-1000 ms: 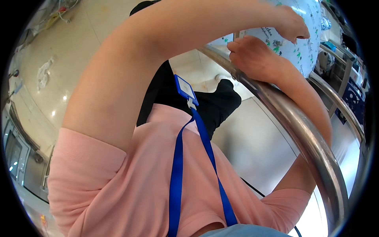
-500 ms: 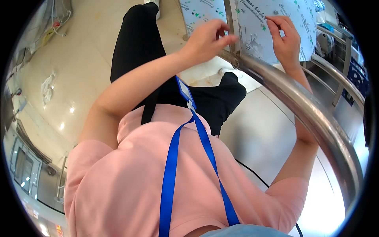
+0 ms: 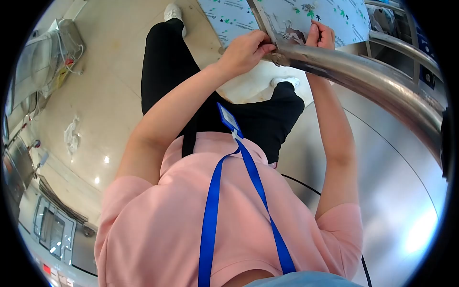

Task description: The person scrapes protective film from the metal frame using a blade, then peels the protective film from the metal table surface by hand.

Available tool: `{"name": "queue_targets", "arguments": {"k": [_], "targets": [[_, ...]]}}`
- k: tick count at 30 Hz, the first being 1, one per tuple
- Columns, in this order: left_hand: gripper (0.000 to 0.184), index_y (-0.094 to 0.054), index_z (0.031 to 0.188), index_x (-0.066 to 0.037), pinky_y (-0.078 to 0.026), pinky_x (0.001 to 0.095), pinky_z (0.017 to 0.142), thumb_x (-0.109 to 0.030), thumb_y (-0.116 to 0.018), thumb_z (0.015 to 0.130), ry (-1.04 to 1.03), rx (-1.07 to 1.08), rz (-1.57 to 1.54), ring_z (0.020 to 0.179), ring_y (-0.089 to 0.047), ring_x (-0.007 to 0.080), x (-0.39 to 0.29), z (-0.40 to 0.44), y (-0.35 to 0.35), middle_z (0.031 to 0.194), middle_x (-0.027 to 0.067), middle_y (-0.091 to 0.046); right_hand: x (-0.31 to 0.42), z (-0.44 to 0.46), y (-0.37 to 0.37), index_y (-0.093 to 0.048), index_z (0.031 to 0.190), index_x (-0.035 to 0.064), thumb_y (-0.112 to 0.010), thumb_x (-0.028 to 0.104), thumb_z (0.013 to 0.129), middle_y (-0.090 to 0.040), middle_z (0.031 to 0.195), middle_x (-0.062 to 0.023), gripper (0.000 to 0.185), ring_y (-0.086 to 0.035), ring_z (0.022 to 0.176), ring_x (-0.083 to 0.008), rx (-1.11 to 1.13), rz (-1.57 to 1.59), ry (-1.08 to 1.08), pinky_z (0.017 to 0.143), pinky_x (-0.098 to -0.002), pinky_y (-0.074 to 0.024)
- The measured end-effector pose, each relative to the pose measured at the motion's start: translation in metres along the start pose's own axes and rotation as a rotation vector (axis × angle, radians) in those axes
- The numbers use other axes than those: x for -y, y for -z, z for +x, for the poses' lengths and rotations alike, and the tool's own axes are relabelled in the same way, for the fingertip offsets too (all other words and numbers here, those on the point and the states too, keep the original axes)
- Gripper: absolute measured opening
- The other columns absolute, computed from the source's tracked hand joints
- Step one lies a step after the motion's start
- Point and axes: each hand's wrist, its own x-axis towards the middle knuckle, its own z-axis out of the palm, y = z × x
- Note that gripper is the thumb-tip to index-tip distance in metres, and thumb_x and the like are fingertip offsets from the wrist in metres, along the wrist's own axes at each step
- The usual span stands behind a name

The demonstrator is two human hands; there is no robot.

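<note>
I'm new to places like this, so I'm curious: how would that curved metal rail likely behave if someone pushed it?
The curved metal rail would probably feel stiff, since it keeps its long bend without visible sagging. Its smooth, shiny surface may be slightly slippery. Rolling seems unlikely: one end appears to meet a narrow metal strip.

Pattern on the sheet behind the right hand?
The pale sheet has green leaves and dark lettering, best in head view.

A metal rail [image 3: 373,79] hides part of the right hand [image 3: 321,40]; the top edge crops the printed panel [image 3: 342,21]
</note>
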Motion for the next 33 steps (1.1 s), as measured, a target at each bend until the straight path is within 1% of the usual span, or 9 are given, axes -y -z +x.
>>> {"name": "queue_targets", "arguments": {"k": [11,14,17,20,23,25,27,29,33], "targets": [[0.012,-0.055,0.083,0.000,-0.041,0.0280,0.051,-0.011,-0.058,0.078,0.034,0.006,-0.010,0.054,-0.051,0.0191,0.016,-0.005,-0.029,0.068,0.0111,-0.056,-0.052,-0.017,-0.012,-0.061,0.087,0.0027,-0.051,0.014,0.083,-0.058,0.085,-0.0109,0.016,-0.054,0.078,-0.0208,-0.222,-0.049,0.089,0.073,-0.0317,-0.0423],[0.015,-0.056,0.082,0.001,-0.043,0.0325,0.055,-0.014,-0.059,0.077,0.015,0.058,-0.039,0.060,-0.053,0.0273,0.021,-0.002,-0.021,0.071,0.0147,-0.056,-0.050,-0.019,-0.014,-0.061,0.088,0.0033,-0.049,0.015,0.083,-0.058,0.085,-0.0104,0.017,-0.053,0.080,-0.0210,-0.225,-0.040,0.085,0.074,-0.0319,-0.0418],[0.017,-0.057,0.085,-0.001,-0.041,0.0264,0.052,-0.016,-0.061,0.079,0.003,0.030,-0.045,0.055,-0.050,0.0156,0.022,-0.004,-0.021,0.067,0.0089,-0.056,-0.066,-0.022,-0.018,-0.058,0.094,0.0043,-0.049,0.016,0.084,-0.057,0.091,-0.0103,0.018,-0.052,0.083,-0.0197,-0.231,0.038,0.065,0.077,-0.0319,-0.0407],[0.018,-0.058,0.084,0.000,-0.041,0.0265,0.052,-0.018,-0.062,0.079,0.005,-0.011,0.014,0.055,-0.050,0.0152,0.024,-0.004,-0.026,0.065,0.0079,-0.056,-0.065,-0.035,-0.020,-0.054,0.099,0.0045,-0.050,0.017,0.084,-0.055,0.092,-0.0099,0.020,-0.051,0.082,-0.0188,-0.292,0.207,-0.034,0.076,-0.0310,-0.0404],[0.016,-0.059,0.081,0.000,-0.040,0.0262,0.051,-0.016,-0.062,0.078,-0.004,-0.028,0.022,0.054,-0.049,0.0152,0.025,-0.004,-0.030,0.063,0.0080,-0.056,-0.033,-0.071,-0.012,-0.050,0.101,0.0042,-0.051,0.017,0.083,-0.053,0.090,-0.0087,0.022,-0.050,0.079,-0.0182,-0.430,0.235,-0.361,0.072,-0.0288,-0.0403],[0.015,-0.059,0.081,0.000,-0.041,0.0265,0.052,-0.015,-0.061,0.078,0.024,-0.016,0.076,0.054,-0.051,0.0154,0.019,-0.003,-0.030,0.062,0.0086,-0.056,-0.010,-0.089,-0.016,-0.049,0.099,0.0040,-0.051,0.017,0.083,-0.052,0.088,-0.0079,0.021,-0.050,0.078,-0.0177,-0.613,0.412,-0.779,0.069,-0.0274,-0.0403],[0.014,-0.059,0.080,-0.001,-0.042,0.0267,0.052,-0.015,-0.059,0.078,-0.022,-0.038,0.215,0.055,-0.053,0.0158,0.015,-0.002,-0.027,0.062,0.0091,-0.056,0.006,-0.116,-0.024,-0.046,0.098,-0.0026,-0.049,0.014,0.083,-0.050,0.093,-0.0103,0.023,-0.048,0.080,-0.0168,-0.485,0.475,-1.095,0.071,-0.0273,-0.0403],[0.014,-0.060,0.080,-0.001,-0.043,0.0271,0.054,-0.015,-0.058,0.077,-0.155,-0.093,0.439,0.057,-0.056,0.0165,0.020,0.002,-0.028,0.062,0.0098,-0.056,0.025,-0.130,-0.032,-0.050,0.098,0.0012,-0.049,0.014,0.083,-0.053,0.087,-0.0084,0.020,-0.052,0.074,-0.0157,-0.293,0.617,-1.318,0.064,-0.0255,-0.0408],[0.017,-0.060,0.083,0.000,-0.045,0.0284,0.058,-0.016,-0.059,0.078,0.125,-0.042,0.349,0.064,-0.059,0.0192,0.040,0.008,0.001,0.069,0.0109,-0.059,0.059,-0.118,-0.034,-0.052,0.099,0.0010,-0.049,0.016,0.084,-0.055,0.088,-0.0074,0.021,-0.052,0.075,-0.0149,-0.034,1.017,-1.383,0.065,-0.0255,-0.0408]]}}
